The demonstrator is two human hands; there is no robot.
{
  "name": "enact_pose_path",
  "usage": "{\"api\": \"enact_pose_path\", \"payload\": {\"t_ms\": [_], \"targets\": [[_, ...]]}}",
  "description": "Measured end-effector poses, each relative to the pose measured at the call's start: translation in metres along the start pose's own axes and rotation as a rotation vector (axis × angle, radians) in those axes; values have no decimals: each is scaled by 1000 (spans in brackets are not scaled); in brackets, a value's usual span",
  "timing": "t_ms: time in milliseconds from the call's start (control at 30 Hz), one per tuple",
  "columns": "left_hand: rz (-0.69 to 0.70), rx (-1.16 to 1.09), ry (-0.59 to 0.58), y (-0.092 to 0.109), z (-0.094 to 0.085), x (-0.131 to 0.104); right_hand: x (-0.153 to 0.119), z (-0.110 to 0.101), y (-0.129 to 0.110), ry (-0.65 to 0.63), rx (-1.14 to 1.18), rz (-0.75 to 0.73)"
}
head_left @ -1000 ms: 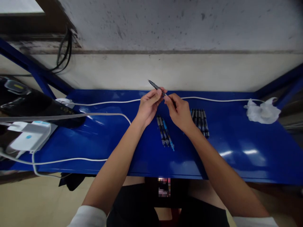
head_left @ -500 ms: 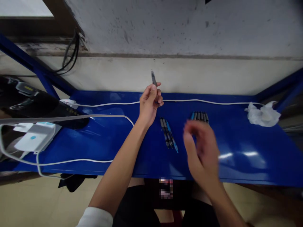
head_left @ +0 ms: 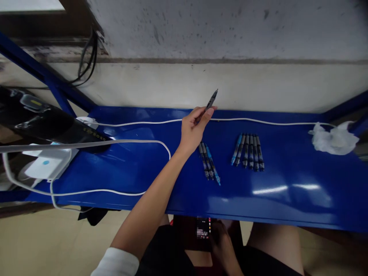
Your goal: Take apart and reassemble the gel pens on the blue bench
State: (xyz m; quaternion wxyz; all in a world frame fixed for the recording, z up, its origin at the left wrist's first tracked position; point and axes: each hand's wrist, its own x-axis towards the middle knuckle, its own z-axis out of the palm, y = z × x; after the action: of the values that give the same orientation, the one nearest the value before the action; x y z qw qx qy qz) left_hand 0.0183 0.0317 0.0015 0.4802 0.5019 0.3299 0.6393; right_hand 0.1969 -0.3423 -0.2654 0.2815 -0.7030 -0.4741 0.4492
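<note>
My left hand [head_left: 196,124] is closed around a grey and black pen [head_left: 212,99], whose tip points up and to the right above the back of the blue shelf. Below that hand lie two dark pens [head_left: 205,161] beside a blue pen [head_left: 212,164]. Farther right, several dark pens [head_left: 251,151] are lined up next to another blue pen [head_left: 236,149]. Under the shelf's front edge, in shadow, my right hand [head_left: 220,239] is beside a phone [head_left: 203,229] with a lit screen. The fingers of that hand are too dark to make out.
On the blue shelf [head_left: 287,207], a crumpled white plastic bag [head_left: 333,138] sits at the right. A black bag-like object [head_left: 54,119] and a white power adapter [head_left: 47,165] stand at the left. A white cable [head_left: 138,123] runs along the back.
My left hand has moved right, and the pen in it has swung from leaning left to leaning right. My right hand has dropped from above the shelf to beside the phone, uncovering the right-hand pens.
</note>
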Motion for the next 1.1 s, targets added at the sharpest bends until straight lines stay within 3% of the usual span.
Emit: {"api": "enact_pose_path", "payload": {"t_ms": [200, 467, 700, 1100], "targets": [[-19, -3, -29, -3, -3, 0, -7, 5, -8, 68, 22, 50], [-60, -46, -59, -4, -2, 1, -1, 3, 9, 46, -11, 9], [-83, -67, -38, -4, -4, 2, 8, 6, 1, 96, -79, -23], [-100, -66, -60, -1, 1, 1, 10, 8, 17, -1, -130, -63]]}}
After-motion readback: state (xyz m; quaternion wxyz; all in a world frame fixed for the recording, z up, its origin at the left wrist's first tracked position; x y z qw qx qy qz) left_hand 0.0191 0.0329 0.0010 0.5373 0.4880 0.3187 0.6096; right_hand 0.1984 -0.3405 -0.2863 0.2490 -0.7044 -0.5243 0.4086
